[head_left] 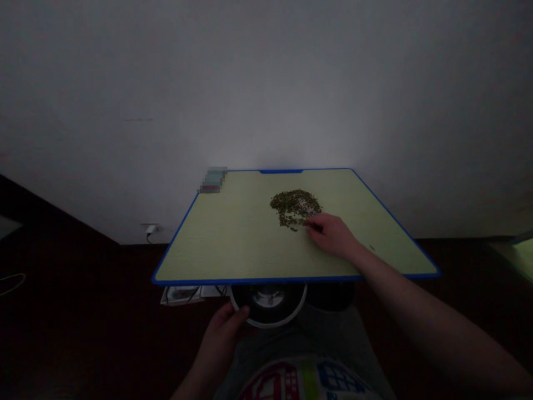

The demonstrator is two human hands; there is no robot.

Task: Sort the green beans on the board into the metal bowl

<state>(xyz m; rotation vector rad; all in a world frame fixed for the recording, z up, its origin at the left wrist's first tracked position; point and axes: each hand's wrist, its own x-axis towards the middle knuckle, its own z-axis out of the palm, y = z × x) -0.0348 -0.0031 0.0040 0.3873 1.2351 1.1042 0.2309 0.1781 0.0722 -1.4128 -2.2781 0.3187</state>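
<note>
A loose heap of small green mung beans lies on a pale green, blue-edged board. My right hand rests at the heap's lower right edge, its fingertips drawn together among the beans. Whether those fingers hold any beans cannot be told. Below the board's front edge, my left hand grips the rim of a round white-rimmed dish. The dish's dark inside holds a pale, silvery object, partly hidden by the board.
A blurred flat object sits at the board's far left corner, and a small dark speck lies near my right forearm. White papers and cables lie under the front edge. A plug sits in the wall socket.
</note>
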